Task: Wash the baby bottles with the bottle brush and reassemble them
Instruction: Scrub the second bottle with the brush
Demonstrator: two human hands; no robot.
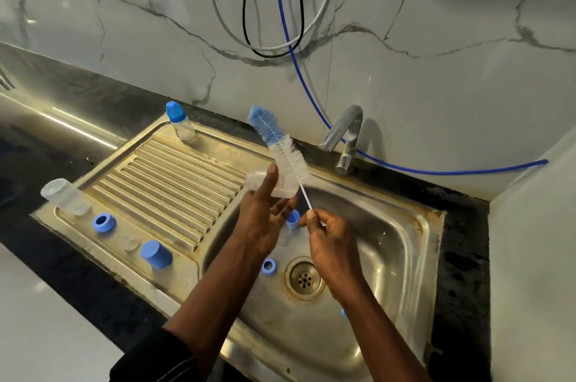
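Firstly, the wall (436, 54): glossy pale stone with grey veining. Sink (402, 225): brushed steel, rectangular, stained at the rim, with a ribbed drainboard (174, 176) to its left. Tap (346, 138): chrome, curved spout.

Left hand (265, 222): grips a clear bottle (282, 186) over the basin, thumb across the top and fingers beneath. Right hand (330, 241): pinches the lower end of the bottle brush (280, 147) stem. The brush has a thin white stem, white bristles and a fluffy blue tip; its head is outside the held bottle, just above it.

On the drainboard:
- capped bottle (180, 123), upright at the back edge;
- second clear bottle (64, 196) at the near left corner;
- blue cap (156, 253), cylindrical;
- blue ring (103, 222);
- clear teat (132, 244), small.

In the basin: second blue ring (268, 266), beside the round drain (304, 278).
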